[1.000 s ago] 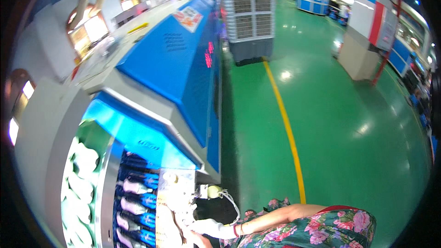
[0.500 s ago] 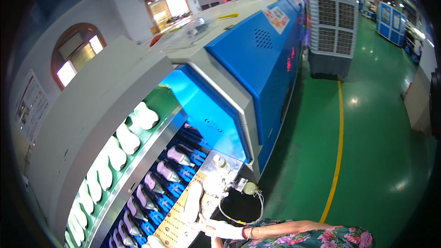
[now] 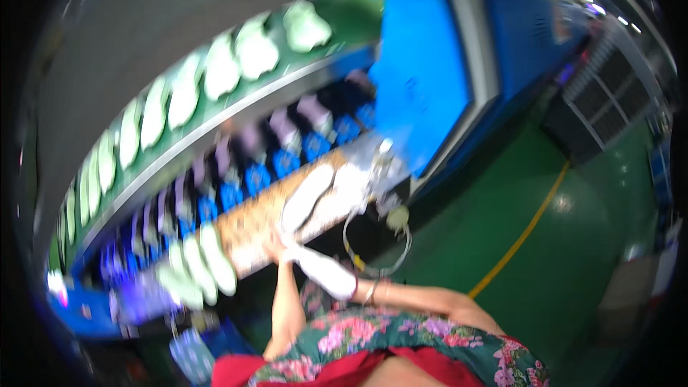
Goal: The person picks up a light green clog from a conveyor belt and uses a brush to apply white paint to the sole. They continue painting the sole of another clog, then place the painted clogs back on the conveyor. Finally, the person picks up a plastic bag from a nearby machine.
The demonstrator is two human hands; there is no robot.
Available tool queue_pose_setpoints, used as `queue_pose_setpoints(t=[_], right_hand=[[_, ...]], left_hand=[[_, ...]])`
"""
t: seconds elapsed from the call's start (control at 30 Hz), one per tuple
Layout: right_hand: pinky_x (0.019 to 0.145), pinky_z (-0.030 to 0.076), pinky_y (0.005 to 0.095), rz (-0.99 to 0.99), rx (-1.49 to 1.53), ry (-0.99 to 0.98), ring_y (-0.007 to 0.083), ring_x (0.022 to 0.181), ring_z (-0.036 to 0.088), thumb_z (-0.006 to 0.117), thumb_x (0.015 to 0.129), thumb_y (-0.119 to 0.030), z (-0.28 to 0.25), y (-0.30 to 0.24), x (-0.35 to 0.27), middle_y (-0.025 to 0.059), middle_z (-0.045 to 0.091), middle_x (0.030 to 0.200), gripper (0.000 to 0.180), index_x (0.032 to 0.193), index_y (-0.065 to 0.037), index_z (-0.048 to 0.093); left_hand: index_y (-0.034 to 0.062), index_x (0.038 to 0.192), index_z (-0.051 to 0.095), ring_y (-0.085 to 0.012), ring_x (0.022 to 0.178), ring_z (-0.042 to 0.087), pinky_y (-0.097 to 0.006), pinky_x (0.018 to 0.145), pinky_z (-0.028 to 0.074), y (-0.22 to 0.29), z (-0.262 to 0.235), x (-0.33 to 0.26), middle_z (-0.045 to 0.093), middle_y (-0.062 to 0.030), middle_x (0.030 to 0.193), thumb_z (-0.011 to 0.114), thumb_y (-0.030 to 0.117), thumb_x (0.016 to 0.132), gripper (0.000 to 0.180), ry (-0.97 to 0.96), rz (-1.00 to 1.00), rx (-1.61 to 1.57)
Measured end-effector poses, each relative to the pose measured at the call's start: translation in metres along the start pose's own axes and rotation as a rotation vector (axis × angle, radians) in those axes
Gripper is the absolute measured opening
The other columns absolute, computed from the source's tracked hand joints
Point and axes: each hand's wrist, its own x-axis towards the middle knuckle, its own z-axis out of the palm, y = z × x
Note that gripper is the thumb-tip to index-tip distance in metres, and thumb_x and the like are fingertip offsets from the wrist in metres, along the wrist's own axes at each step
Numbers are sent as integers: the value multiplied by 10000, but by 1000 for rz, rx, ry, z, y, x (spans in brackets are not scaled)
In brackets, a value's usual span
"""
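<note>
Touching one white sole (image 3: 307, 199): both hands, left hand (image 3: 276, 246), right hand (image 3: 315, 266).

Both forearms reach forward, left hand (image 3: 276, 244) bare, gloved right hand (image 3: 319, 269) beside it, grip blurred.

Frame is motion-blurred, so finishes are approximate. Right hand (image 3: 322, 272) wears a white glove, looks like matt cloth; left hand (image 3: 276, 244) bare. White sole (image 3: 307, 197) at centre: smooth, matt, rubbery-looking. Worktop (image 3: 251, 233) under it: speckled tan, matt. Machine housing (image 3: 423, 93), upper right: blue painted metal, semi-gloss. Floor (image 3: 573, 244), right: green coating, glossy with light reflections. Sleeve (image 3: 401, 337), bottom: floral printed cloth.
</note>
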Motion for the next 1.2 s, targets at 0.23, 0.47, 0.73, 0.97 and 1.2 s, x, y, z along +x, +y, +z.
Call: queue_pose_setpoints(t=[0.23, 0.47, 0.73, 0.97, 1.2], right_hand=[[1074, 391, 268, 134, 209, 86, 146, 1284, 478, 466, 1044, -179, -4, 4, 24, 93, 392, 1512, 522, 1507, 1, 308], [1070, 413, 301, 314, -34, 210, 176, 1274, 508, 491, 1038, -196, 16, -7, 20, 111, 430, 1487, 555, 1516, -5, 283], [967, 489, 300, 370, -453, 313, 199, 1146, 611, 524, 1020, -167, 4, -48, -23, 167, 601, 1316, 521, 1494, -45, 345], [920, 506, 272, 374, -673, 520, 152, 1005, 659, 564, 986, -101, -1, -63, -49, 140, 684, 1164, 396, 1360, 20, 516], [802, 534, 265, 271, -840, 560, 99, 888, 658, 634, 950, -132, -20, -51, -102, 54, 723, 977, 303, 1231, -17, 640]], left_hand=[[-76, 618, 549, -253, 445, 355, -469, 502, 313, 92, -23, 8, 467, -212, 504, 569, 310, 967, 520, -31, 122, 210], [-32, 700, 632, -355, 531, 527, -482, 570, 412, 61, -5, 49, 545, -260, 622, 549, 394, 950, 501, 138, 72, 333], [85, 892, 634, -394, 781, 644, -498, 676, 496, 65, -37, 152, 665, -138, 865, 592, 462, 927, 380, -348, 567, 722], [91, 1303, 550, -377, 1124, 515, -488, 965, 384, 51, -28, 97, 561, -190, 1206, 722, 326, 833, 553, -180, 437, 687], [57, 1021, 689, -375, 1030, 564, -496, 927, 415, -8, -47, 62, 628, -180, 1052, 694, 147, 709, 325, -366, 579, 732]])
